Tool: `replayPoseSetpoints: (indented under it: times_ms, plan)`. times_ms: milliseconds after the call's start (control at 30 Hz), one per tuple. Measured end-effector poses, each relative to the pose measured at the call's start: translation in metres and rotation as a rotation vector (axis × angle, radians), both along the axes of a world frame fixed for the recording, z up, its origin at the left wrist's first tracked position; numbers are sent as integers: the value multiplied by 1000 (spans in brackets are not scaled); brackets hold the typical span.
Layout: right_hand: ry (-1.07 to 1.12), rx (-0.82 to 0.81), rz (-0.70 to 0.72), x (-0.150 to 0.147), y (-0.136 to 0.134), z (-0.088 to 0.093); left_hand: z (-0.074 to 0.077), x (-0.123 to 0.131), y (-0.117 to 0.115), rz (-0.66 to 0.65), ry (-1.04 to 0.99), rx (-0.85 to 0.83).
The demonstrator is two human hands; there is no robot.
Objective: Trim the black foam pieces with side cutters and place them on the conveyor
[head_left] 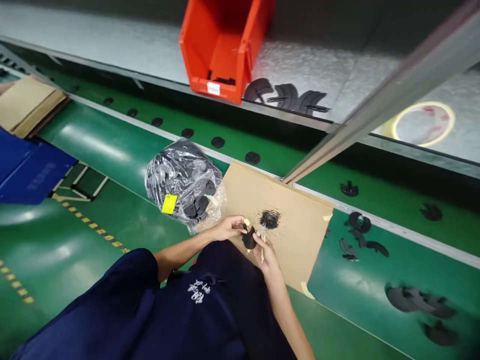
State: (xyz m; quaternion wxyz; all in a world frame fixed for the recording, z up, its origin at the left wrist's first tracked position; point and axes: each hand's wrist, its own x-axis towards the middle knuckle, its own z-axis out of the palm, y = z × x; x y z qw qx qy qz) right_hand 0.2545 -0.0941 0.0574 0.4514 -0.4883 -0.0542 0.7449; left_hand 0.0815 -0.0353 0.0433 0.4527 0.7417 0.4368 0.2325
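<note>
- Black curved rubber piece [248, 239]: clamped between left hand [228, 227] and right hand [265, 252], hands together.
- Brown cardboard sheet [300, 225]: beneath both hands.
- Clear plastic bag of black parts [180, 175]: left of the left hand.

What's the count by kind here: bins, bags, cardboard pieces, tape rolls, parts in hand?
Orange bin: 1
Clear bag of black parts: 1
Taped cardboard sheet: 1
Folded cardboard: 1
Tape roll: 1
Black part, held between left hand and right hand: 1
Total: 6
</note>
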Motion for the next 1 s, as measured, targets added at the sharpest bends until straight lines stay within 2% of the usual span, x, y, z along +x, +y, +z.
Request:
replayPoseSetpoints:
  times_ms: [100, 267, 333, 433, 567, 767, 933, 1000]
  plan:
    - [-131, 10, -18, -4, -12, 4, 0, -35, 5, 69, 245, -11]
    - [-317, 52, -109, -1, -24, 9, -9, -99, 39, 368, 717, -34]
    - [-384, 94, -114, -1, -26, 12, -14, -112, 48, 407, 840, -64]
    - [-489, 160, -85, -4, -29, 18, -19, -116, 51, 401, 936, -119]
    - [-516, 153, -68, -8, -34, 24, -22, -116, 43, 357, 981, -160]
    - [-517, 141, -93, -9, -34, 25, -18, -119, 30, 309, 926, -100]
    - [-539, 168, -80, -15, -33, 37, 6, -110, 25, 263, 765, 40]
    - [-560, 178, -67, -16, -32, 44, 22, -97, 15, 245, 556, 189]
